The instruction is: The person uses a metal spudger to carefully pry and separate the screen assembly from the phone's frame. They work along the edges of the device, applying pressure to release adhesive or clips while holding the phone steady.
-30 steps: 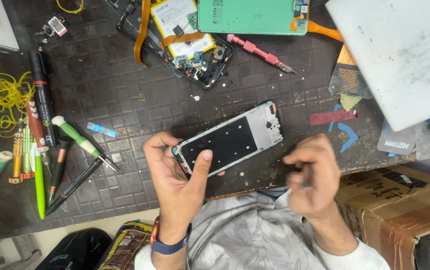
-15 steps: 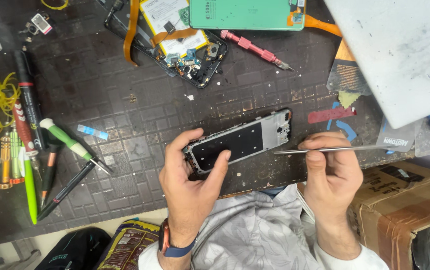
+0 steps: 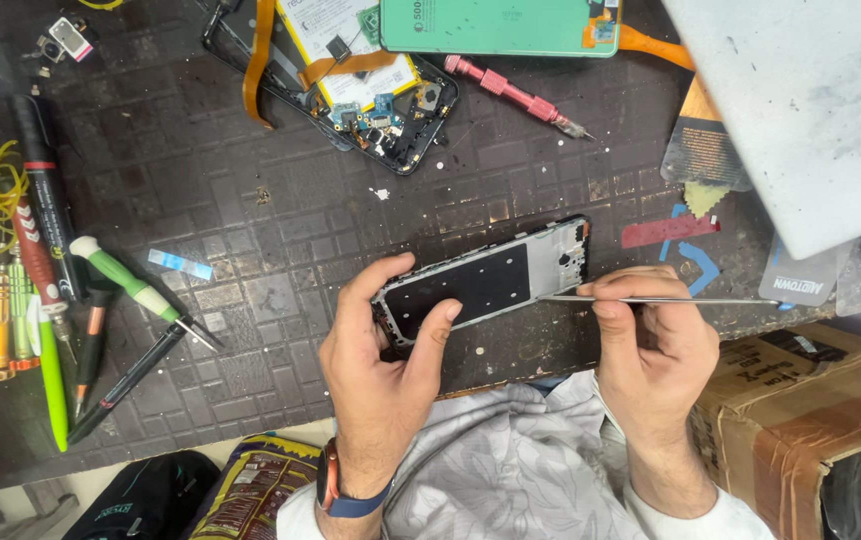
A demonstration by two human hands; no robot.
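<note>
**Phone frame steadied against the desk edge while a thin tool is working at its side**

The left hand [image 3: 380, 360] is cradling the phone frame [image 3: 485, 280] from below, its grip closed around the frame's left end: the thumb is lying across the dark inner panel and the fingers are curling over the far edge. Holding it this way is keeping the open, inner face turned up toward the head camera and the right half of the frame free. The frame is sitting low over the dark gridded desk [image 3: 280, 230], tilted so that its right end is rising away from the body; whether it is touching the mat cannot be told.

The right hand [image 3: 650, 345] is pinching a thin metal tool [image 3: 670, 299] between thumb and fingers, grip closed on the shaft near its middle. The tool is lying almost level, its tip meeting the frame's near long edge and its tail pointing right. The wrist is bent inward, the back of the hand facing up.

A 2nd opened phone [image 3: 370, 90] with its battery exposed is lying well apart at the top of the desk, beside a red screwdriver [image 3: 515, 95]. A row of pens and drivers [image 3: 50, 300] is lying at the far left
</note>
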